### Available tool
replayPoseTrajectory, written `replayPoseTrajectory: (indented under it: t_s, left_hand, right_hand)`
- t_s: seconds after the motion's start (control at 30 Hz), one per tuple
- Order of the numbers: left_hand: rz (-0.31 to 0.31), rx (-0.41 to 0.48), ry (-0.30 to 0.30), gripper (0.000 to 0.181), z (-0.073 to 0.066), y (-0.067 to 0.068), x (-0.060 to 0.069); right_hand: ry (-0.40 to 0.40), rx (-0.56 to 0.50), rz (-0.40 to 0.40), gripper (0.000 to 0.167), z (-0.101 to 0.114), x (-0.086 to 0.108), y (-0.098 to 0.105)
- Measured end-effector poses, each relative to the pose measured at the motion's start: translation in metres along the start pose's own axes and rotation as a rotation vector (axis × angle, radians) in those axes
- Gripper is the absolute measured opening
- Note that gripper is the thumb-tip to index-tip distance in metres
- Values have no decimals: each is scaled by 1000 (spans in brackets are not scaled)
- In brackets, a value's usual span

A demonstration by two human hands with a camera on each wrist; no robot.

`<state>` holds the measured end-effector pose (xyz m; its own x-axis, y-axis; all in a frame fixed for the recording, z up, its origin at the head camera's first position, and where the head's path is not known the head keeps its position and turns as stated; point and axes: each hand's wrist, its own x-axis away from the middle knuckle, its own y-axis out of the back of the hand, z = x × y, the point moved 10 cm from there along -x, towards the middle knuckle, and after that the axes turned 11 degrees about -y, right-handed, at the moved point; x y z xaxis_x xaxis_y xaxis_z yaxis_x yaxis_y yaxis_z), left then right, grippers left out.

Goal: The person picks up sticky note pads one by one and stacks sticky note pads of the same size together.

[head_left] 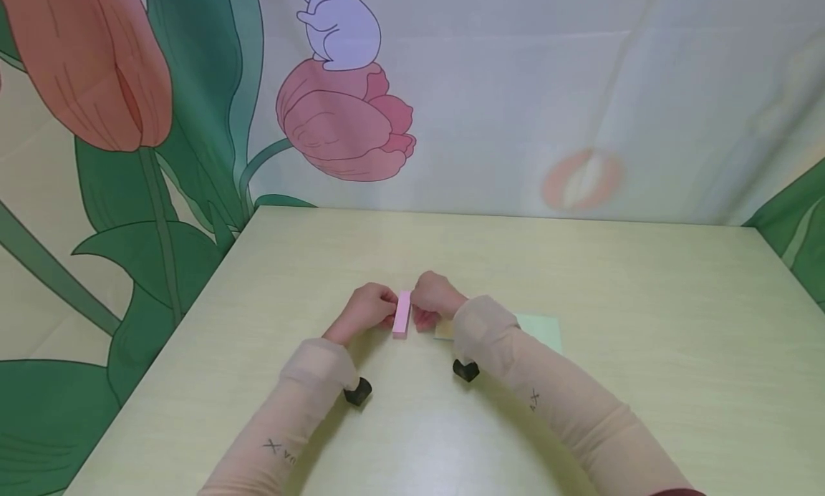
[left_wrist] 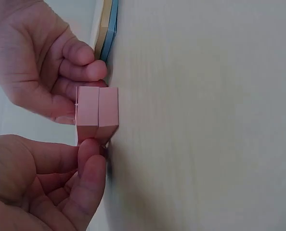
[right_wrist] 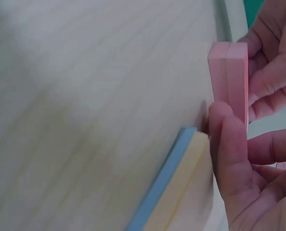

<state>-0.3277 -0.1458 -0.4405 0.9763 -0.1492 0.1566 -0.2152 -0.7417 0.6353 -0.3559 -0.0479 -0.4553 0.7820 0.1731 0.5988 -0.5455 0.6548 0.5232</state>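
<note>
A narrow pink paper block (head_left: 401, 317), bar-shaped, stands on the table between both hands. Up close in the left wrist view, a seam splits the block's end (left_wrist: 97, 108) into two layers. My left hand (head_left: 367, 311) pinches it from the left with thumb and fingertips. From the right side, my right hand (head_left: 438, 295) grips it, fingertips at its edge; the remaining fingers are curled. Just right of that hand lies a yellow paper pad (right_wrist: 181, 185) with a blue layer (right_wrist: 163, 179) along it, partly hidden by the right hand and sleeve.
A light green sheet or pad (head_left: 543, 330) lies partly under the right forearm. The pale wooden table (head_left: 644, 288) extends around the hands. Behind it hangs a cloth (head_left: 490, 124) printed with flowers and an animal. Dark wrist devices (head_left: 358, 391) sit under both cuffs.
</note>
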Motion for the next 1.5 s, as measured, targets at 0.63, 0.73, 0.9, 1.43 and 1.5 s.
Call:
replayPoseTrajectory:
  t_s: [0.63,0.73,0.9,1.43,1.5]
  left_hand:
    - [-35,-108,-35,19,-6,2,-5]
    - [-32,-124,-41,19,-7,2,-5]
    - [-38,-177,-59,18,-9,5,-7]
    - [-66,-252,-85,18,-11,5,-7]
    - [-71,-266,-90,17,-12,5,-7]
  right_hand:
    - [34,43,-19,14,6,4,-3]
    - [27,18,-13,16,5,4,-3]
    - [13,-107,30,18,5,8,-3]
    - [1,-194,78,17,0,15,-8]
    - [-3,-196,75,16,-1,15,-8]
